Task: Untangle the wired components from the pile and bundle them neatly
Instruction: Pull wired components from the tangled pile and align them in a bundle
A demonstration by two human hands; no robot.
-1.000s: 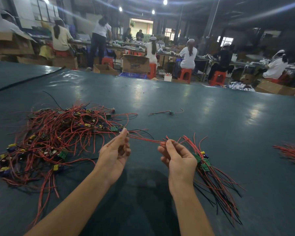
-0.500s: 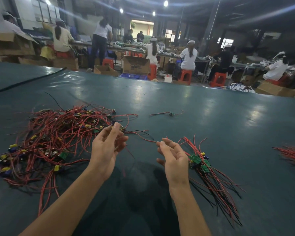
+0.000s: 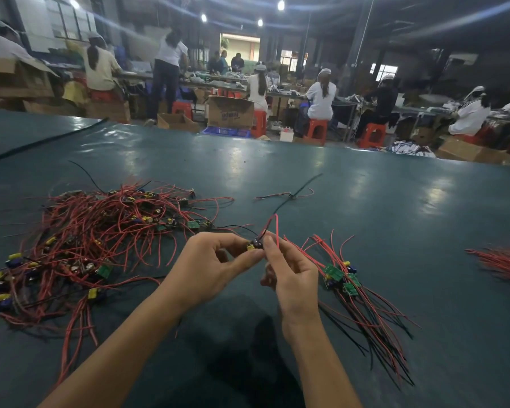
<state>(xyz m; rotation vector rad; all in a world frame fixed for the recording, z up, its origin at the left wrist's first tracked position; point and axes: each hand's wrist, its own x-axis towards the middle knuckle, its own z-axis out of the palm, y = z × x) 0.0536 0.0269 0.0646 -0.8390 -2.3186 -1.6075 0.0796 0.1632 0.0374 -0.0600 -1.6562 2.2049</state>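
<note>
Pinching one component [image 3: 255, 245], left hand [image 3: 206, 269] beside right hand [image 3: 292, 278].

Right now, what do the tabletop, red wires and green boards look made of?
Tabletop: smooth dark teal sheet, probably rubber or vinyl; it mirrors lights softly.
Red wires: flexible plastic-looking insulation; they loop freely.
Green boards: likely circuit-board laminate; flat, rigid-looking.

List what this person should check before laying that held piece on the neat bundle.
1. Grip on component: ok, left hand and right hand both pinch it.
2. Free of pile: cannot tell; a black wire runs that way.
3. Its red wire straight: not ok, looped.
4. Bundle near: ok, beside right hand.
</note>
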